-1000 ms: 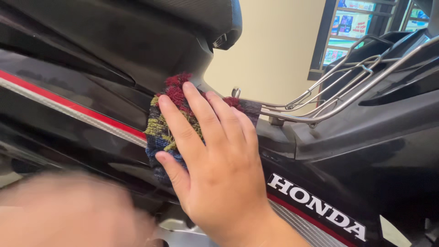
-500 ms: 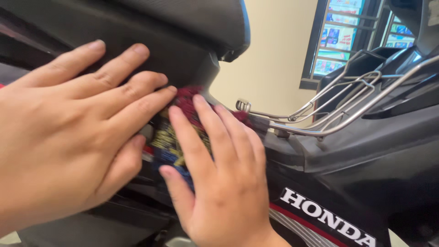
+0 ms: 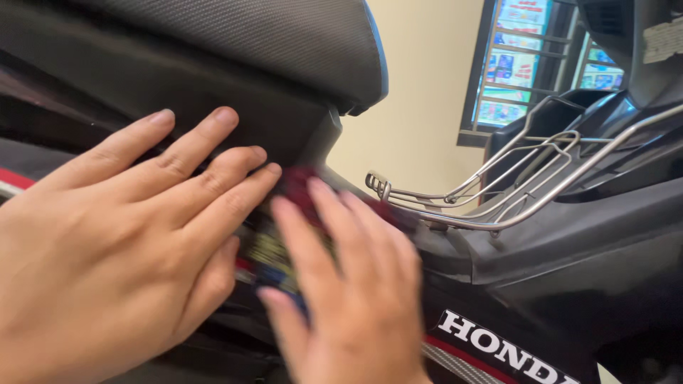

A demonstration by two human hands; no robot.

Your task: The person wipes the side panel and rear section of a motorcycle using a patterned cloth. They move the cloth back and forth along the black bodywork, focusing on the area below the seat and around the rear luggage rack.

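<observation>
My right hand [image 3: 348, 299] lies flat, fingers together, pressing a multicoloured cloth [image 3: 274, 245] of red, yellow and blue against the black side panel [image 3: 498, 284] of a motor scooter, just below the seat [image 3: 213, 50]. The hand is blurred by motion. My left hand [image 3: 121, 249] rests flat with spread fingers on the same dark body panel to the left, its fingertips touching the cloth's edge. Most of the cloth is hidden under my right hand.
A chrome wire rack [image 3: 498, 185] stands out to the right of the seat, over the scooter's floor area. Behind it are a cream wall [image 3: 420, 107] and a barred window [image 3: 526, 64] with coloured posters. White lettering [image 3: 498, 348] marks the lower panel.
My left hand came in from the lower left and settled flat on the panel beside the cloth. My right hand keeps pressing the cloth and has shifted slightly down, now blurred.
</observation>
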